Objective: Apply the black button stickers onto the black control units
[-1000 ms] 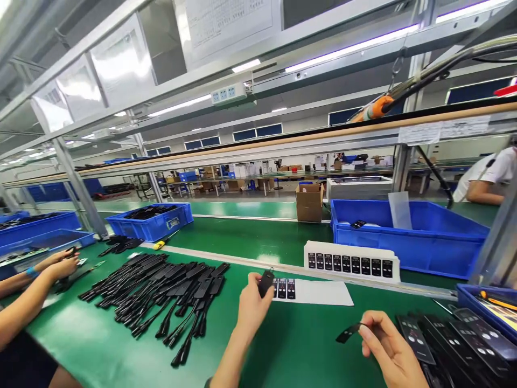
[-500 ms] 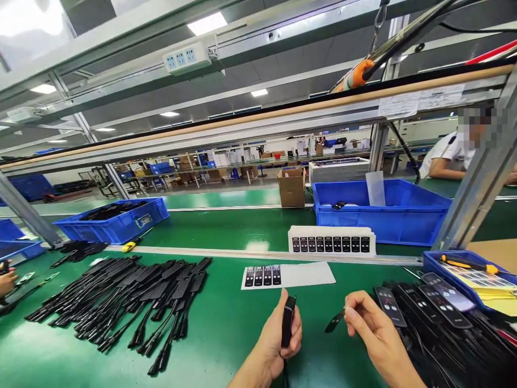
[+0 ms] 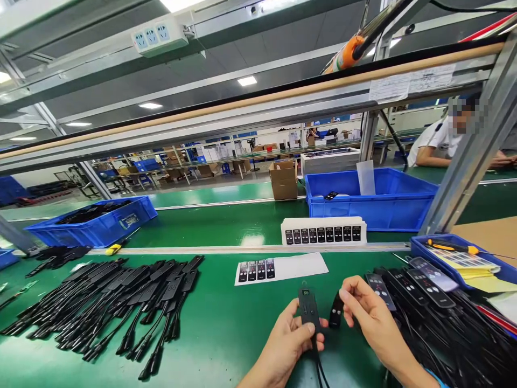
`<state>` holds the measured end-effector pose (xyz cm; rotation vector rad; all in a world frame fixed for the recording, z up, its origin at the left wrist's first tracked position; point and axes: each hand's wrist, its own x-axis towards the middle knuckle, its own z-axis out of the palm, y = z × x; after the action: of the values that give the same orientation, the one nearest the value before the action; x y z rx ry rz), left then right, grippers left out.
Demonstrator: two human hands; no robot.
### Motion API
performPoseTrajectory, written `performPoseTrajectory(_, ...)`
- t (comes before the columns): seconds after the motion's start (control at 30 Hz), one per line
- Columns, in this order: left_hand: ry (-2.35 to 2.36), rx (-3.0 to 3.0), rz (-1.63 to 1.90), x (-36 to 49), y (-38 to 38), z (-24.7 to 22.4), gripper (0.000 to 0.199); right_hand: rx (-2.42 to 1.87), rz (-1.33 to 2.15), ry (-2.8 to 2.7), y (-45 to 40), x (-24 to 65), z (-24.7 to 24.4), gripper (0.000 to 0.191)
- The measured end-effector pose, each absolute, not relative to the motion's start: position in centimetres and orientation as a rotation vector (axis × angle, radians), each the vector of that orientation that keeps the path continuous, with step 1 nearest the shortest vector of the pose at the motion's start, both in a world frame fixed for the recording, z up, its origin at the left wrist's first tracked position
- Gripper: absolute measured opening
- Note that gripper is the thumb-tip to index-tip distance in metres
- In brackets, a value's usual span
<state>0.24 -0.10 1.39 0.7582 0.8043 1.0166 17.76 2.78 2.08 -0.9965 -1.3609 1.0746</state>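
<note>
My left hand holds a black controller upright, its front with a small display turned toward me and its cables hanging down. Between the thumb and fingers of my right hand is a thin black label, just right of the controller. Beyond them on the green bench lies a white label sheet with several black labels on its left part. A white stack of label sheets stands behind it.
Many black cabled units lie at left. Labelled units pile up at right beside a blue tray. Blue bins stand behind. A person sits at the far right.
My left hand has turned the controller from edge-on to face me. My right hand has brought the label closer to it and turned its printed face toward me. The view has shifted.
</note>
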Motion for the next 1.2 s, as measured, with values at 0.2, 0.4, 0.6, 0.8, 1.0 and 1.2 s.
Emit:
performPoseTrajectory(0.2,0.775,0.865,0.894,0.6,-1.1,1.4,0.072,-1.048,1.145,-1.456,2.3,17.3,2.1,0.032)
performPoseTrajectory(0.4,0.749,0.853,0.842,0.8,-1.5,1.4,0.071,-1.109,1.119,-1.562,1.8,17.1,1.5,0.025)
performPoseTrajectory(0.6,0.737,0.829,0.834,0.9,-1.5,1.6,0.072,-1.120,1.198,-1.527,1.5,17.0,1.8,0.025)
performPoseTrajectory(0.8,0.752,0.840,0.812,0.8,-1.5,2.0,0.072,-1.138,1.219,-1.505,1.4,17.0,2.1,0.028)
performPoseTrajectory(1.0,0.770,0.866,0.792,0.8,-1.5,2.2,0.070,-1.129,1.197,-1.497,1.3,17.0,2.1,0.025)
performPoseTrajectory(1.2,0.774,0.870,0.816,1.0,-1.6,2.0,0.071,-1.149,1.142,-1.518,1.4,16.9,1.9,0.023)
